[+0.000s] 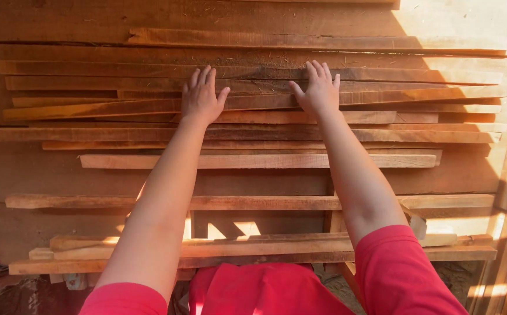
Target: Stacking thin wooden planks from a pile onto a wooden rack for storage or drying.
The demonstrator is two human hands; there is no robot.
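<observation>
While both arms stretch forward, my left hand (201, 96) and right hand (318, 90) press flat, fingers released, on wooden slats (253, 104); palms hidden.

No packages, labels, signs or screens show anywhere here (only bare wood throughout).

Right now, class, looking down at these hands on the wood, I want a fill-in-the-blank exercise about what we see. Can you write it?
1. Both hands rest flat on a stack of long, thin wooden ____.
2. The left hand and the right hand have their fingers ____, gripping nothing.
3. The sleeves on both arms are coloured ____.
4. The slats run ____ across the view, from side to side.

Missing words: slats; spread open; red; horizontally
</observation>
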